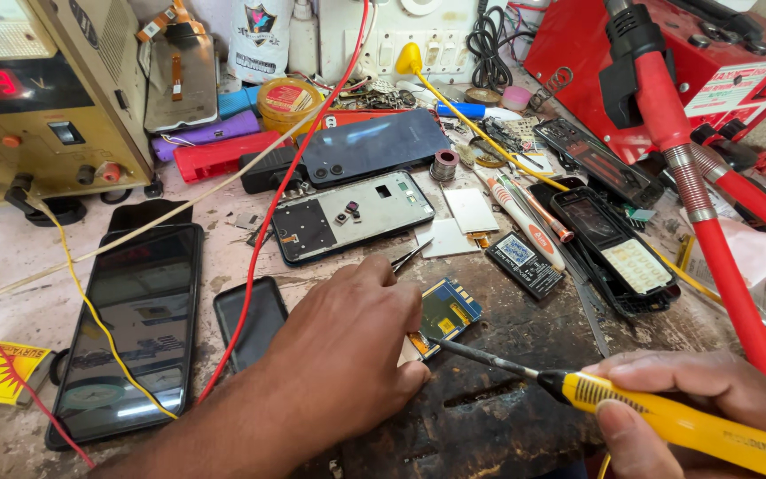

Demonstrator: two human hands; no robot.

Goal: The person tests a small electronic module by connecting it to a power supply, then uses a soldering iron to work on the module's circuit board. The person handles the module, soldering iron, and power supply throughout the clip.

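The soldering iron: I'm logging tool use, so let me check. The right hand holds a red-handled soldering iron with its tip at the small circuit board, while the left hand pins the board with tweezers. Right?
Not quite. The soldering iron in the right hand has a yellow handle, not red, as the head view shows. The rest stands: its tip meets the small circuit board, which the left hand pins with tweezers.

A worn, stained workbench (28,257), pale and dusty on the left, darker and scorched toward the near edge, crowded with clutter under bright, even light. Along the back, a yellowish power supply box (64,98) with a red lit display at the left, a white switchboard (401,40) against the wall in the middle, a red metal machine (711,62) at the right. Loose red and yellow wires (268,222) trailing across the surface, with no floor or window showing.
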